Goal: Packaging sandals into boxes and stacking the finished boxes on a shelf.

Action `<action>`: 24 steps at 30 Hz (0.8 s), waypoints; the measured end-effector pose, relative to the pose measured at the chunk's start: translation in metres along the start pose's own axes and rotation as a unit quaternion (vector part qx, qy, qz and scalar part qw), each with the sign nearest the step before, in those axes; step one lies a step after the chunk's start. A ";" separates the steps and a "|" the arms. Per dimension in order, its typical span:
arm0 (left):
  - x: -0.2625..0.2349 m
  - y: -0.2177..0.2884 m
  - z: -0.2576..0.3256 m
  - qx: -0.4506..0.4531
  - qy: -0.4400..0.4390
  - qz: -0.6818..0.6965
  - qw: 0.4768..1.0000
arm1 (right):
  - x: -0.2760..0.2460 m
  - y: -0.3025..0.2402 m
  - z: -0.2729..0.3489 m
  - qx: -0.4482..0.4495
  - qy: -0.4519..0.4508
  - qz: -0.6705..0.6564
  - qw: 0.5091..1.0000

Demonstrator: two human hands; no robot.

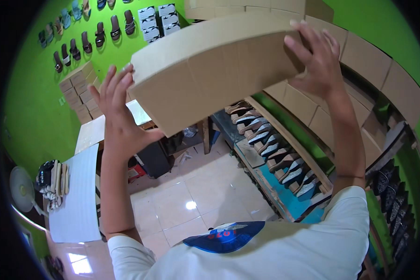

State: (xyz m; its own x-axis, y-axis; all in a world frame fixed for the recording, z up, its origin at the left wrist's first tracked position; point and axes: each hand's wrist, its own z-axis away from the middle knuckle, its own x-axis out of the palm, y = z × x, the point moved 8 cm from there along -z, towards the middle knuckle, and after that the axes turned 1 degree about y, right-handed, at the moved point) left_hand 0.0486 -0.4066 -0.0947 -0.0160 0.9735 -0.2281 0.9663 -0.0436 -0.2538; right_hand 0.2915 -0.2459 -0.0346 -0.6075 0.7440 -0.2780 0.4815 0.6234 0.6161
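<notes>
Pressing from both ends, the left hand [118, 116] and the right hand [315, 56] hold a long brown cardboard box [214, 70] raised overhead, palms flat and fingers spread against its short sides, the box tilted up toward the right. Just behind it, stacked cardboard boxes [359, 70] fill the upper shelf, with rows of sandals [275, 149] on the rack below, and more sandals hang on the green wall [32, 107] beyond the white table [77, 196]

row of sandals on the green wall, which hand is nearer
Left. The left hand is just below the row of sandals on the green wall; the right hand is across the long brown cardboard box.
</notes>
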 end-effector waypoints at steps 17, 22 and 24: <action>0.061 0.128 -0.216 0.100 0.091 0.311 0.941 | -0.067 0.146 -0.014 0.294 -0.239 0.064 0.923; 0.068 0.162 -0.259 0.030 0.048 0.053 0.997 | -0.063 0.192 -0.007 0.227 -0.134 -0.052 0.963; 0.068 0.164 -0.266 0.040 0.078 0.050 0.995 | -0.068 0.205 -0.006 0.287 -0.171 -0.069 0.940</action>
State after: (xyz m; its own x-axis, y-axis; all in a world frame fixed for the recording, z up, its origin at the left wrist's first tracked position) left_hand 0.2743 -0.2878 0.0986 0.1246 0.9862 -0.1091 0.9376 -0.1530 -0.3123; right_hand 0.4274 -0.1704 0.1147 -0.4980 0.6190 -0.6074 0.7341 0.6737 0.0847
